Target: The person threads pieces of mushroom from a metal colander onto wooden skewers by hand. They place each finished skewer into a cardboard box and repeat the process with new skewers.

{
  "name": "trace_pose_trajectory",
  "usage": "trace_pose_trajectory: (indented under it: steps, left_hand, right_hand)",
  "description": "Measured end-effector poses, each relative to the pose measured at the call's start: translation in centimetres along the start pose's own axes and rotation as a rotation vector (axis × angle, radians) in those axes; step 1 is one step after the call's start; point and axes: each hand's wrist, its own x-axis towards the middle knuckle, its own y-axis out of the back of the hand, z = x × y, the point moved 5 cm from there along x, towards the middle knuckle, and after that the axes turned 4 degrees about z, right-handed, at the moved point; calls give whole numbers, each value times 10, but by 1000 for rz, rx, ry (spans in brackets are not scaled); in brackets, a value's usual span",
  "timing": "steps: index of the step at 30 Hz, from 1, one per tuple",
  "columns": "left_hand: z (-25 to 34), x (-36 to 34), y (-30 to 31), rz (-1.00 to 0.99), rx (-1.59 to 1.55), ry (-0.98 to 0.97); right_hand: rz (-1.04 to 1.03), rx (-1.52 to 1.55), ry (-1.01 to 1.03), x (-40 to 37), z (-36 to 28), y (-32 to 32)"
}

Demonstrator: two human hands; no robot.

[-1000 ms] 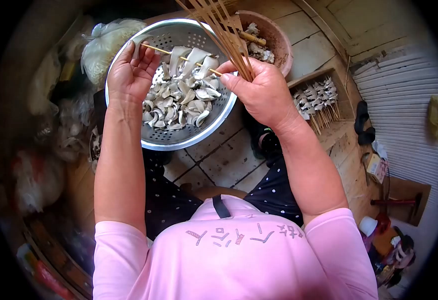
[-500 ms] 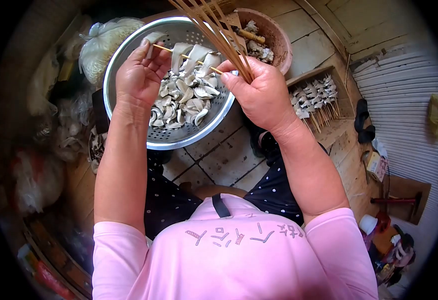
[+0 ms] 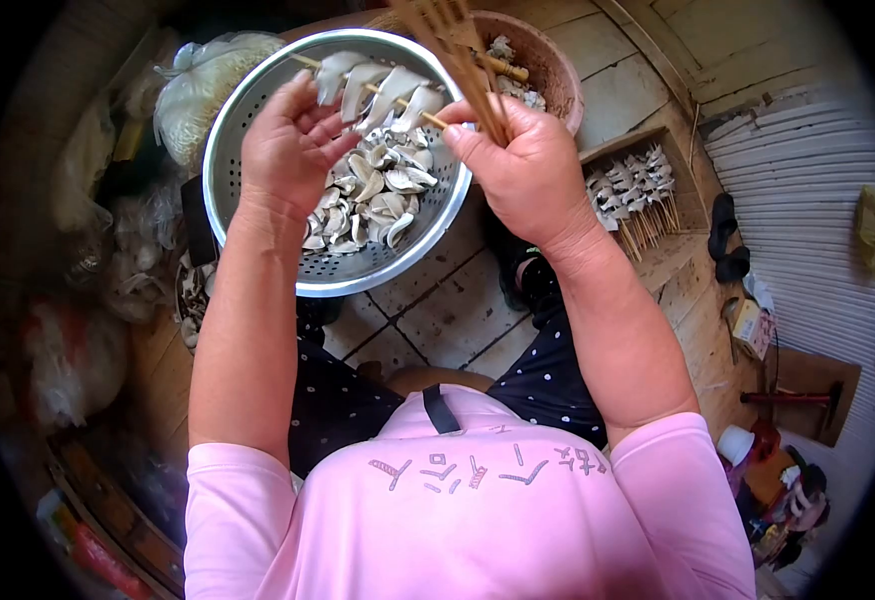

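My right hand pinches the lower end of a bamboo skewer threaded with several pale mushroom pieces. The same hand grips a bundle of bare bamboo skewers, which slants up and to the left. Beside the threaded skewer, under its tip, is my left hand, its fingers apart and slightly bent, with nothing visible in them. Below both hands stands a metal colander, where torn grey-white mushroom pieces lie in a heap.
Finished mushroom skewers lie in rows in a cardboard box to the right. A pinkish basin with scraps stands behind the colander. Stuffed plastic bags are at the left. Black sandals lie beyond the box.
Another mushroom piece, held at the skewer's tip before, now sits farther along the skewer. My left hand has let go and dropped slightly below the tip. The colander has shifted slightly.
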Motion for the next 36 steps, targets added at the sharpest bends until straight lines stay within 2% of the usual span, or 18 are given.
trace_pose_trajectory:
  steps: [2,3,6,7,9,11,12,15,23,26,30,31,34,35,36]
  left_hand:
    - [11,3,9,129,149,-102]
    - [11,11,17,128,149,-100]
    - [4,30,33,73,609,-149]
    - [-2,36,37,70,609,-149]
    - [-29,53,52,-48,1117,-11]
    - [-47,59,55,-57,1493,-122]
    - [-48,50,48,-27,1595,-208]
    - [-63,50,43,-48,1653,-202]
    - [-37,50,38,-75,1641,-265]
    - [-8,39,33,18,1374,-199]
    - [7,38,44,45,611,-11]
    - [10,37,44,46,611,-14]
    - [14,32,48,236,121,16]
    - [16,33,51,240,119,13]
    - [14,35,51,156,-23,54]
  right_hand:
    - [79,55,-18,1,-3,8]
    - [80,54,-19,1,-3,9]
    - [110,20,-28,1,-1,12]
    - [95,58,-17,1,0,9]
    - [79,96,-9,0,0,6]
    - [78,80,-14,-1,-2,4]
    - [79,79,-15,-1,-2,4]
    - [70,68,-28,0,-2,5]
    - [81,0,14,-2,-7,11]
    - [65,21,15,-2,-7,12]
    - [61,14,18,-2,-2,11]
    - [38,13,15,-3,-1,9]
    - [5,27,21,-3,2,5]
    - [-5,43,31,-3,1,3]
    - [-10,44,33,-3,-1,4]
